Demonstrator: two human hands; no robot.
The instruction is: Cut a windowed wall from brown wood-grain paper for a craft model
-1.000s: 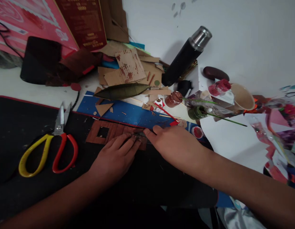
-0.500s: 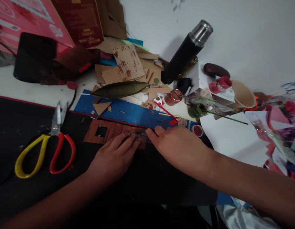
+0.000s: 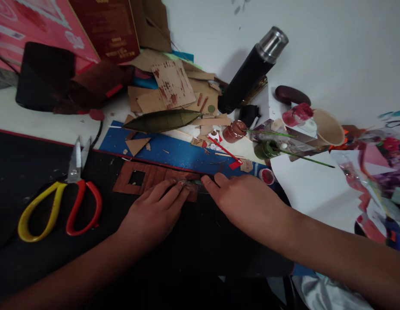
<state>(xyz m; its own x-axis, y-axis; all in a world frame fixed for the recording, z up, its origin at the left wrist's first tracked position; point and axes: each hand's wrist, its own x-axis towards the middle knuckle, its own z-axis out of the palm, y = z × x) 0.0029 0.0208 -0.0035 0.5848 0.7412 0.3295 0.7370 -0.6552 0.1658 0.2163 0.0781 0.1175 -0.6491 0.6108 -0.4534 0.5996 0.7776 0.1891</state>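
Note:
A reddish-brown painted cardboard strip [image 3: 150,174] with a square cut-out near its left end lies on the black mat. My left hand [image 3: 153,209] rests on its right part, fingers stretched out and pressing down. Under and beside those fingertips shows a crumpled clear plastic film [image 3: 195,184]. My right hand [image 3: 248,202] is closed just to the right, thumb and index finger at the film's right side; its other fingers are curled and hidden. Left of the strip lie scissors [image 3: 75,172] with one yellow and one red handle, blades apart.
Beyond the strip, a blue board [image 3: 161,148] bears cardboard scraps and an olive boat-shaped piece [image 3: 162,120]. Paint jars with brushes, including a brown jar [image 3: 234,131] and a green jar [image 3: 266,150], stand behind my right hand. A black thermos [image 3: 248,73] leans at the back.
My right hand has shifted slightly to the right, widening the gap between it and my left fingertips. My left hand stays in place on the cardboard strip.

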